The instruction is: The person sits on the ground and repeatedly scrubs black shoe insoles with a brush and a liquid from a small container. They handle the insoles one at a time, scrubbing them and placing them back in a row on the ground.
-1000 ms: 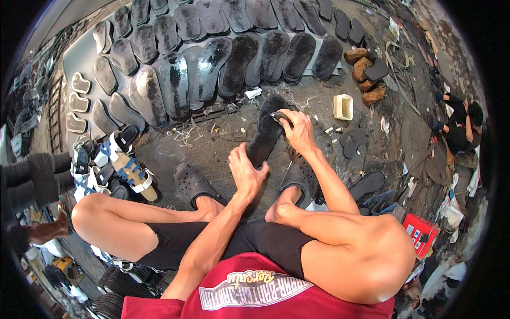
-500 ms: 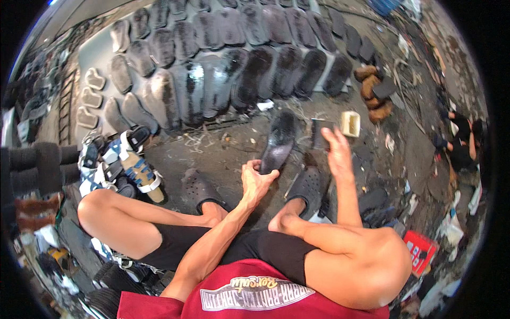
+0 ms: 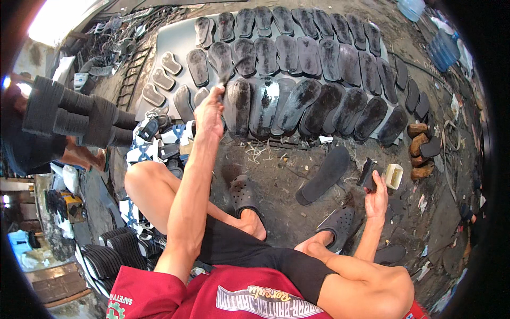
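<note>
My left hand is raised past my left knee to the near left edge of the laid-out rows. Its fingers are closed on a dark shoe sole, tilted edge-on and blurred. Between my feet, a matte black sole rests flat on the ground. My right hand pinches a dark, flat rectangular piece whose exact kind I cannot make out. Just beyond those fingers stands a small cream-coloured open container. Many soles, some glossy such as this one, lie in rows on a grey board.
White-and-blue sandals are heaped by my left knee. Brown blocks lie to the right of the board. Stacked black rolls and another person's legs are at the left. Blue plastic bottles lie far right.
My left hand has moved from between my feet, forward and left to the board, carrying the sole. The matte sole on the ground is now exposed. My right hand keeps its dark piece.
</note>
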A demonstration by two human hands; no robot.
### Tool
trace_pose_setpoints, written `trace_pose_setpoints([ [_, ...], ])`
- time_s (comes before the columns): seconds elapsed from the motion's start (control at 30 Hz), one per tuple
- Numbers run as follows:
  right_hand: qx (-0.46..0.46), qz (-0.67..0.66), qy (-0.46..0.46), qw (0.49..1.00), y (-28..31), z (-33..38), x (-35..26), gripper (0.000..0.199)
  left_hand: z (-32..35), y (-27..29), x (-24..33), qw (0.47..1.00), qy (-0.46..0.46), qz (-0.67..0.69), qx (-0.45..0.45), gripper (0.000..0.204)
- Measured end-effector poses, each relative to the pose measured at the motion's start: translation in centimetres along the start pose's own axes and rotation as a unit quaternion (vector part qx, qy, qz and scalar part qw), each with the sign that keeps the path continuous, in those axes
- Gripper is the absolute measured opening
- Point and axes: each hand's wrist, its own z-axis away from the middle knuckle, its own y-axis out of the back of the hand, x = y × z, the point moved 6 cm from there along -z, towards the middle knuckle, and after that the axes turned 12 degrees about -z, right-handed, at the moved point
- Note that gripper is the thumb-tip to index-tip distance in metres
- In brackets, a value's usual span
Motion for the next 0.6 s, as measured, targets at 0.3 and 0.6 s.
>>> trace_pose_setpoints([
  [0.3, 0.015, -0.024, 0.006, 1.0, -0.2, 0.4, -1.1, 0.054, -8.6, 9.6, -12.6, 0.853, -0.036, -0.458, 0.25, 0.077],
  [0.6, 0.14, 0.073, 0.157, 0.975, 7.8, -2.2, -8.2, 0.058, -1.3, 2.1, -10.8, 0.742, -0.358, -0.493, 0.28, 0.058],
])
